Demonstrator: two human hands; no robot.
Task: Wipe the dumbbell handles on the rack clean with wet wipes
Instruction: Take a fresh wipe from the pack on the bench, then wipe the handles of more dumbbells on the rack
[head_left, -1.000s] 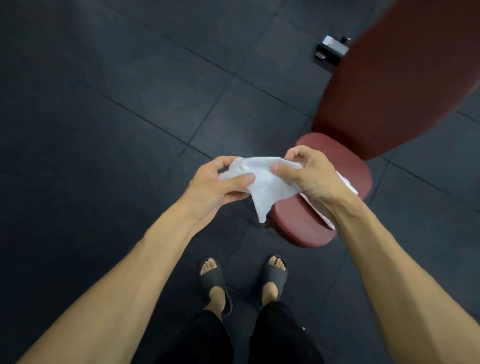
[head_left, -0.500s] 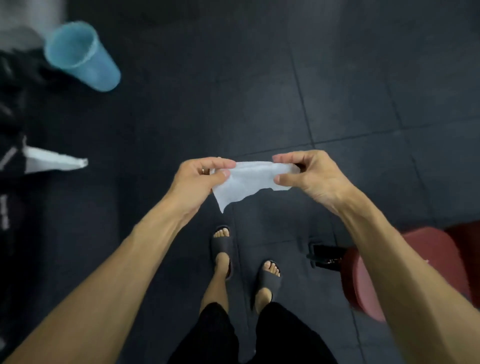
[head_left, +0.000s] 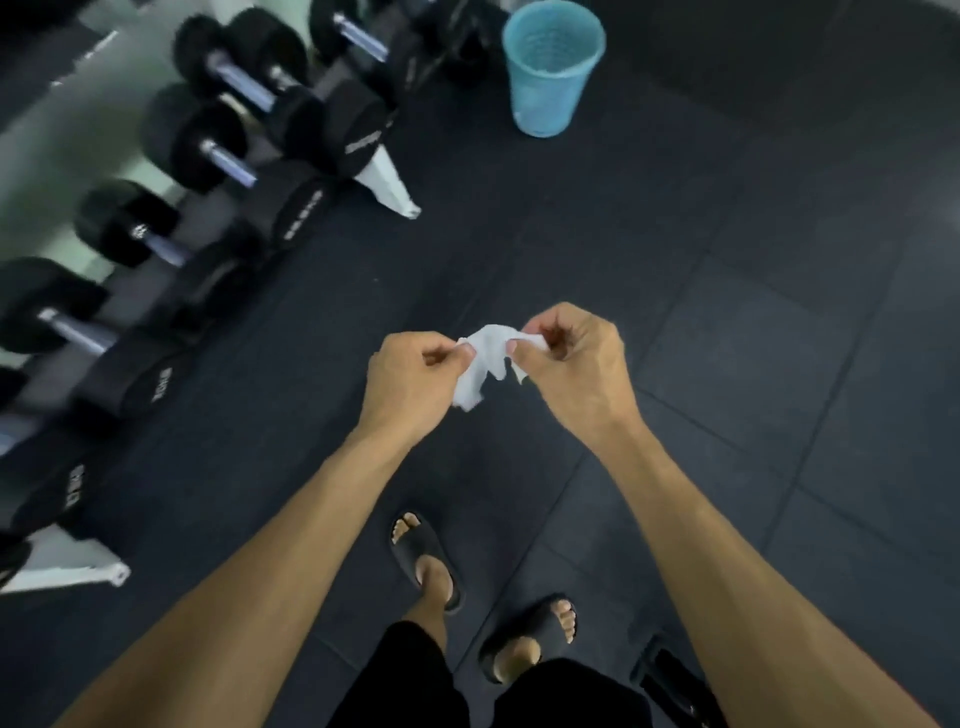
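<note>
The wipe (head_left: 480, 364) I hold is white, the bin (head_left: 550, 67) light blue with a mesh pattern, the dumbbells (head_left: 208, 130) black with seemingly bluish handles, the floor (head_left: 727, 312) dark grey tiles.

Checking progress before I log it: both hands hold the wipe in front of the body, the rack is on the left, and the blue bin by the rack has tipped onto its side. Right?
Not quite. The head view shows the blue bin standing upright on the floor, open mouth up. The rest holds: left hand and right hand both pinch the wipe, and the rack is on the left.

Blurred weights, cropped edges
Dumbbells (head_left: 208, 145) up-left of the left hand (head_left: 410, 379) are motion-blurred, their lettering unreadable; the picture's left edge cuts the rack (head_left: 67, 574)
</note>
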